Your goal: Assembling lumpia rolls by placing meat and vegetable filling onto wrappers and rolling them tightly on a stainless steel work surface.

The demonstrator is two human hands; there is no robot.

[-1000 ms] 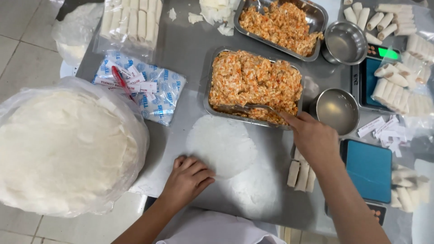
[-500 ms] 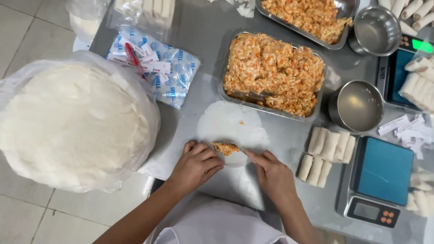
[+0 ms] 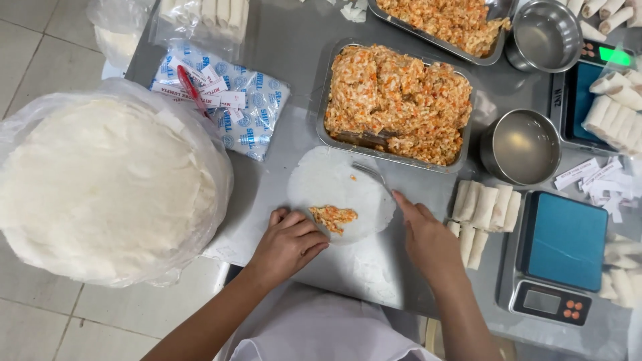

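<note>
A thin round white wrapper (image 3: pixel 334 184) lies flat on the grey metal table (image 3: pixel 294 53), with a small lump of orange filling (image 3: pixel 333 216) on its near part. My left hand (image 3: pixel 289 242) rests with curled fingers on the wrapper's near left edge, just beside the filling. To the right of the wrapper, my right hand (image 3: pixel 428 237) holds a fork (image 3: pixel 371 174) whose tines lie over the wrapper's far right edge. Just beyond the wrapper stands a metal tray (image 3: pixel 322 100) heaped with the same orange filling.
A big stack of wrappers in a clear bag (image 3: pixel 100 180) fills the left. Finished rolls (image 3: pixel 485 207) lie right of my right hand, next to a blue-topped scale (image 3: pixel 562 241). Two metal bowls (image 3: pixel 521 147) (image 3: pixel 542 33), a second filling tray (image 3: pixel 498 10), blue-white packets (image 3: pixel 261 107) and paper slips (image 3: pixel 595 174) sit around.
My right hand took filling from the tray to the wrapper, both hands met over the lump, and now the right hand has drawn back to the right with the fork.
</note>
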